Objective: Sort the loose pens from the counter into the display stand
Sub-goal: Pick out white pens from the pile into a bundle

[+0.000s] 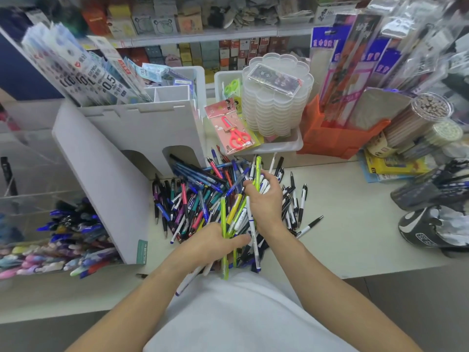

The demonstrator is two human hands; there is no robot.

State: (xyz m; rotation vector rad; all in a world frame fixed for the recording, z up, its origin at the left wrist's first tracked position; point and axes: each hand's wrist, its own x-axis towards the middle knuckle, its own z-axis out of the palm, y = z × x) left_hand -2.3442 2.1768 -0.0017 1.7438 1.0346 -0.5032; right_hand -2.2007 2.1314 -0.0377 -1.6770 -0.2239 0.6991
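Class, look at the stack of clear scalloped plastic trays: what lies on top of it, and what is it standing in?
A flat clear case lies on the stack of scalloped trays, which stands in a white bin. The bin's floor beneath is covered.

The counter [342, 224] is pale cream. The heap of loose pens [203, 199] near its back edge mixes blue, black, white, teal, pink, red and purple. The left hand [215, 242] holds lime-green pens [223, 224]; the right hand [266, 196] holds another lime-green pen [258, 171] and white ones. The display stand [114, 153] at the left edge is plain white card, with blue, purple and pastel pink pens [63, 240] beside it. The scissors [236, 135] are red on a pink card. The box [337, 135] toward the back right corner is orange.
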